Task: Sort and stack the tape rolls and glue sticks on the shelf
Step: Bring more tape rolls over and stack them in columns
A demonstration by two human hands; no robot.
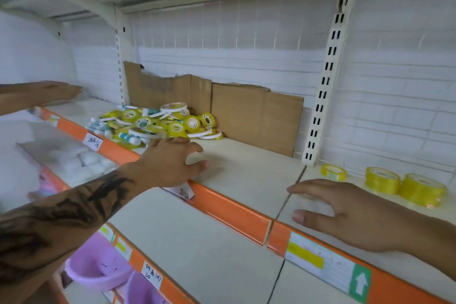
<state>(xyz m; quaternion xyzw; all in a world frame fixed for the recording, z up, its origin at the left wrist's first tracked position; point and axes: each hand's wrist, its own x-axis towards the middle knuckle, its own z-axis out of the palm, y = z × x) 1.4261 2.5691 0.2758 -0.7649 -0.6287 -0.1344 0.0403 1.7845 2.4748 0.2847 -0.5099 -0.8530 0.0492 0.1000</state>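
Observation:
A loose heap of yellow tape rolls (pixel 172 122) lies on the cream shelf (pixel 249 173) at the left-centre, with white and teal glue sticks (pixel 128 137) mixed into its front. My left hand (pixel 170 163) hovers over the shelf's front edge just right of the heap, fingers spread, holding nothing. Three yellow tape rolls (pixel 382 180) stand apart on the right part of the shelf. My right hand (pixel 345 212) hangs over the shelf left of them, fingers relaxed and empty.
Brown cardboard (pixel 256 118) leans against the back wall behind the heap. An orange price rail (pixel 229 212) with labels runs along the shelf front. Another person's hand (pixel 54 92) reaches in at far left. Purple plastic bowls (pixel 98 264) sit on the lower shelf.

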